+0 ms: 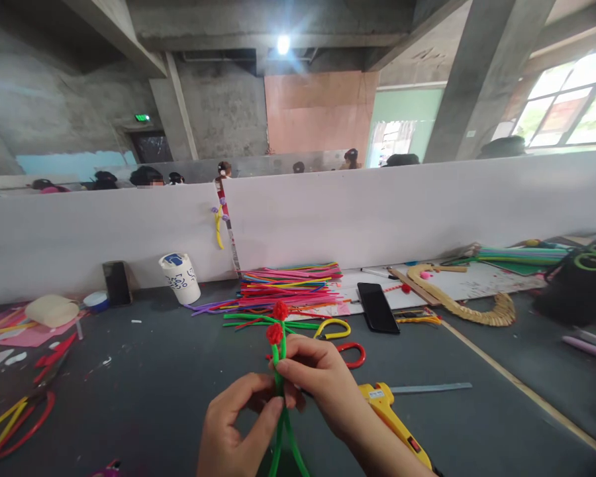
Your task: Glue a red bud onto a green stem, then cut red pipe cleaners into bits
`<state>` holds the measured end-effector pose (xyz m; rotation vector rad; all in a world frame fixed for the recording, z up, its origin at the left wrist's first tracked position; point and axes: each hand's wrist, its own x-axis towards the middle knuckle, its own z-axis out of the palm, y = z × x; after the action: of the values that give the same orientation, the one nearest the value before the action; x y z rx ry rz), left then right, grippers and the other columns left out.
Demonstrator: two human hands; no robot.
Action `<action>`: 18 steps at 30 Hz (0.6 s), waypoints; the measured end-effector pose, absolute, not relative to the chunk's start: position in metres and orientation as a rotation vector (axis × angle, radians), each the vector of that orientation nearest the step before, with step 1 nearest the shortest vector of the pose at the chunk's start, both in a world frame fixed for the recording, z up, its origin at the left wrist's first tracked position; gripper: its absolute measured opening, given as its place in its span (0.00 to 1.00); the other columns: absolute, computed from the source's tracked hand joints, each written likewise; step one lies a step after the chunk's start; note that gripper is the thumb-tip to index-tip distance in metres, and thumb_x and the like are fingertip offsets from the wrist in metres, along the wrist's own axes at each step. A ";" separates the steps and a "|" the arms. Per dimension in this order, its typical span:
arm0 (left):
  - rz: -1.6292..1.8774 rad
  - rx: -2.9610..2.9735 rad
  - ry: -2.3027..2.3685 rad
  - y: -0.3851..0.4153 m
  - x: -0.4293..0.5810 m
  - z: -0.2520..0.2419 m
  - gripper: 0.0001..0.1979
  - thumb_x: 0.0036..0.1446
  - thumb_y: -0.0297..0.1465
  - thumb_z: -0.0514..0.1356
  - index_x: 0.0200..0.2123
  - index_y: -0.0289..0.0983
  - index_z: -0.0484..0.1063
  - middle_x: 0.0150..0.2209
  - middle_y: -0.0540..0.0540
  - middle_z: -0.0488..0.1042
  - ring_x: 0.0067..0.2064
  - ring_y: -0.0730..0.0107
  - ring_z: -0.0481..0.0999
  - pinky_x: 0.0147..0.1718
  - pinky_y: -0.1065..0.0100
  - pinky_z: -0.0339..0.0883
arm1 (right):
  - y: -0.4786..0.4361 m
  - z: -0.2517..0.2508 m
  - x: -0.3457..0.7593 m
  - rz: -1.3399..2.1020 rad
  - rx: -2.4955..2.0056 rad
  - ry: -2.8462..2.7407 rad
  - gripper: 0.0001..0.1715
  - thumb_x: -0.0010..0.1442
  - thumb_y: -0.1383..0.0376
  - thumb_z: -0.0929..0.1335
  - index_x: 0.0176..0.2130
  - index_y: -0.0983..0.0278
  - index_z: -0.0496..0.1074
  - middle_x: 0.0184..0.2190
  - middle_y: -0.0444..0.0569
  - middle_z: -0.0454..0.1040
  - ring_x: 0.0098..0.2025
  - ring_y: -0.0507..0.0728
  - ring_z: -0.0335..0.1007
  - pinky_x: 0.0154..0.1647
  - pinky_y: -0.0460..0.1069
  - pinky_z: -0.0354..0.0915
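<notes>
Two green pipe cleaners [291,437] stand upright before me, each topped by a small red ball; one red ball [275,333] sits a little lower than the other red ball [280,310]. My left hand [243,424] pinches the green stems lower down, thumb in front. Just above it, my right hand [315,374] closes thumb and fingers on the same stems below the red balls. Under my hands the stems spread apart and run out of the bottom of the view. Behind my right hand lie scissors with a yellow handle loop [335,328] and a red one [355,356].
A pile of coloured pipe cleaners [288,288] lies at the back by the white partition [377,218]. A black phone [377,308] and a yellow glue gun [395,421] are on the right. At left are a paper cup [179,278] and more scissors [40,411]. People sit beyond the partition.
</notes>
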<state>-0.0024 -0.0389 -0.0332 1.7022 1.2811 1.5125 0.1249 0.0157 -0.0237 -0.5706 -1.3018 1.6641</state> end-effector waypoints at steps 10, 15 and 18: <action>1.580 1.133 1.074 -0.023 -0.004 -0.022 0.04 0.45 0.28 0.63 0.28 0.36 0.74 0.23 0.53 0.70 0.24 0.79 0.66 0.21 0.80 0.60 | 0.005 -0.017 0.120 1.504 -0.769 -1.446 0.08 0.47 0.67 0.69 0.21 0.67 0.66 0.20 0.38 0.60 0.14 0.43 0.58 0.10 0.39 0.49; 1.567 0.862 0.933 -0.022 0.001 -0.022 0.04 0.43 0.28 0.64 0.26 0.36 0.74 0.25 0.52 0.71 0.27 0.78 0.68 0.27 0.77 0.64 | 0.007 -0.020 0.122 1.491 -0.733 -1.456 0.08 0.48 0.65 0.69 0.23 0.67 0.68 0.22 0.39 0.61 0.15 0.43 0.58 0.11 0.40 0.50; 1.581 0.743 0.857 -0.021 0.004 -0.020 0.06 0.41 0.28 0.65 0.26 0.37 0.74 0.25 0.52 0.71 0.26 0.77 0.69 0.25 0.76 0.65 | 0.009 -0.023 0.122 1.588 -0.675 -1.414 0.09 0.48 0.63 0.69 0.25 0.68 0.70 0.24 0.40 0.61 0.16 0.43 0.59 0.12 0.40 0.50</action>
<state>0.0038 -0.0212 -0.0203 0.7427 0.8570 1.5809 0.1222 0.0092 -0.0225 -0.6747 -1.4142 1.5883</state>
